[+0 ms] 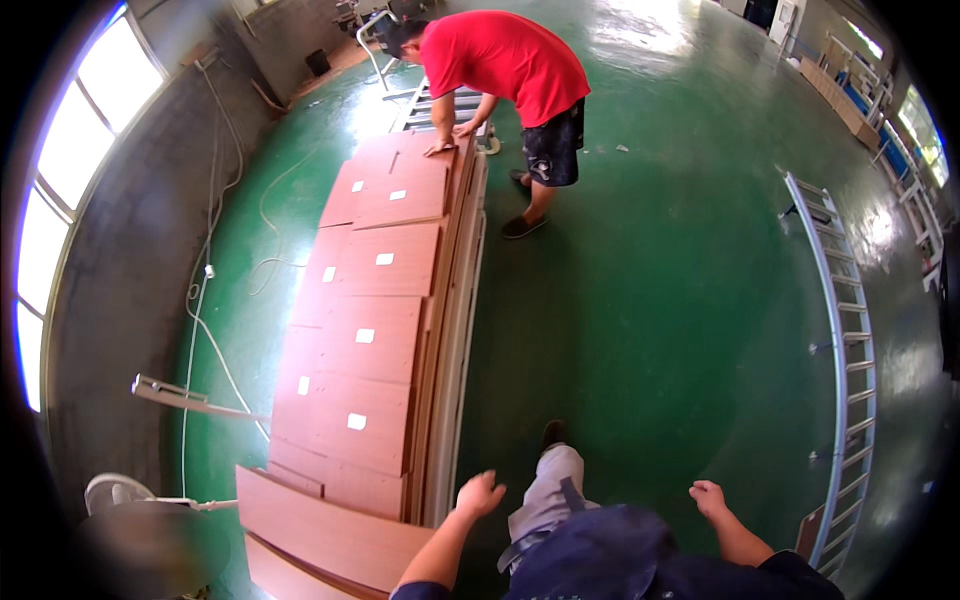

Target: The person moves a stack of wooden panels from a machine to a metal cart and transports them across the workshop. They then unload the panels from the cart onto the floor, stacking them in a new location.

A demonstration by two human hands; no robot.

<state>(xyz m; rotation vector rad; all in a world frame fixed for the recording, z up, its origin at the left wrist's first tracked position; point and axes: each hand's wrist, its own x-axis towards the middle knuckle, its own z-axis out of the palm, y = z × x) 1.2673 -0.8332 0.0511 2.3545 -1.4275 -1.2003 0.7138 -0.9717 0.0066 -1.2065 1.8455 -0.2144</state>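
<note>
My left hand [480, 494] hangs in the air just right of the near end of a long stack of panels, its fingers curled in with nothing seen in them. Out to the right, over the green floor, my right hand [708, 497] is also loosely closed and looks bare. The reddish-brown flat panels [372, 325] lie overlapping in a long row, several with a small white label. Closest to me, a separate long panel [335, 528] lies crosswise over the near end of the stack. My hands appear apart from all of these.
Another person in a red shirt [512, 62] bends over the stack's far end, both hands on it. A long metal ladder-like frame [848, 340] lies along the right. Cables [212, 250] run over the floor by the left wall. A metal bar [180, 392] juts out left.
</note>
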